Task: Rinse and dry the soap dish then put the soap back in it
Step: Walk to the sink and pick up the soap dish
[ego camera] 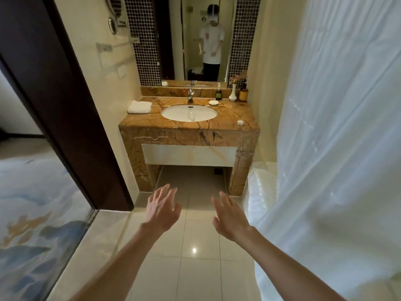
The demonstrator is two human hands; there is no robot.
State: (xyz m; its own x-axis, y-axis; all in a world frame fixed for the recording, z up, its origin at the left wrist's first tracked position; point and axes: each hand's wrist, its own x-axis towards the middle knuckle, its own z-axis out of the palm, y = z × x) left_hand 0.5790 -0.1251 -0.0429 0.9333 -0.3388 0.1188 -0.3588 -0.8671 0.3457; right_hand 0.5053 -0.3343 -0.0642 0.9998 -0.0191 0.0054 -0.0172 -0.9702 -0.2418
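Note:
A white soap dish (213, 102) sits on the brown marble counter (188, 124), just right of the chrome tap (190, 95) and behind the white oval basin (188, 112). Whether soap lies in it is too small to tell. A small round white object (240, 122) rests near the counter's front right corner. A folded white towel (139, 106) lies at the counter's left. My left hand (163, 208) and my right hand (230, 216) are stretched out over the floor, well short of the vanity, fingers spread, holding nothing.
A dark bottle (218, 93), a white vase with flowers (233, 92) and an amber bottle (243, 94) stand at the counter's back right. A white shower curtain (338, 127) hangs on the right. A dark door frame (71, 105) stands on the left. A mirror (195, 40) reflects a person.

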